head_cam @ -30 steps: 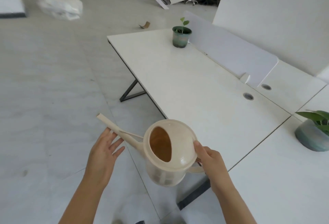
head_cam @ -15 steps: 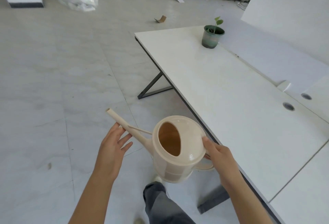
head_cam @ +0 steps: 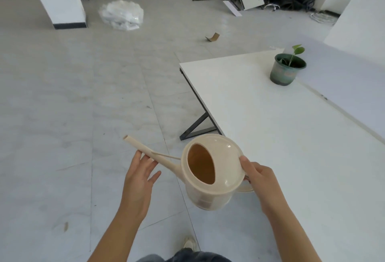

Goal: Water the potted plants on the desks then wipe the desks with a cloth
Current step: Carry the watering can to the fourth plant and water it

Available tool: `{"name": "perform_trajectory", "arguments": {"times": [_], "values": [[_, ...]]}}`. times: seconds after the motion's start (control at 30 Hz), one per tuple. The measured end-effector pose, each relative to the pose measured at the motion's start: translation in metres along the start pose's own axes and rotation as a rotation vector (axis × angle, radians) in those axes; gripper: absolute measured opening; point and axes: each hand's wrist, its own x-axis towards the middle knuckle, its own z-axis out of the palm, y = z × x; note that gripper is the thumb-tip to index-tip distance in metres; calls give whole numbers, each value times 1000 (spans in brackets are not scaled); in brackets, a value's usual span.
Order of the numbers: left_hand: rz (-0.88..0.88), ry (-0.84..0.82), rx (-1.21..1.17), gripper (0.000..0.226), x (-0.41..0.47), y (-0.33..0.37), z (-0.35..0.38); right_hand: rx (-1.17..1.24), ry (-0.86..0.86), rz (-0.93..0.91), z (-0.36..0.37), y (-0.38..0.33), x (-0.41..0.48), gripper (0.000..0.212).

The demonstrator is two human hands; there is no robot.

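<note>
A cream plastic watering can (head_cam: 212, 180) hangs in front of me over the floor, just off the desk's near-left edge. My right hand (head_cam: 259, 180) grips its handle, thumb on the lid. The long spout points up and left; my left hand (head_cam: 140, 175) lies under it, fingers spread, touching it lightly. A small green-leafed plant in a green glazed pot (head_cam: 287, 70) stands on the white desk (head_cam: 291, 136) near its far end. No cloth is in view.
A low white divider panel (head_cam: 352, 87) runs along the desk's far side. The desk's black metal leg (head_cam: 198, 126) stands beside the walkway. On the floor lie a plastic-wrapped bundle (head_cam: 121, 15) and a cardboard scrap (head_cam: 213, 37). Stacked furniture is at the back.
I have stepped left along the desk, so the desk and potted plant have shifted right in view. The second plant at the right edge has left the view. Both hands keep their hold.
</note>
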Motion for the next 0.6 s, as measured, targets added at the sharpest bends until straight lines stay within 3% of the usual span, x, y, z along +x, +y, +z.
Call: {"name": "perform_trajectory", "arguments": {"times": [0.1, 0.27, 0.47, 0.6], "values": [[-2, 18, -14, 45, 40, 11, 15, 21, -29, 10, 9, -21, 41, 41], [-11, 11, -9, 44, 113, 28, 32, 15, -16, 28, 24, -48, 100, 61], [-22, -76, 1, 39, 207, 46, 54, 37, 45, 56, 49, -78, 165, 63], [-38, -187, 43, 42, 274, 68, 77, 100, 156, 79, 66, -95, 204, 45]]}}
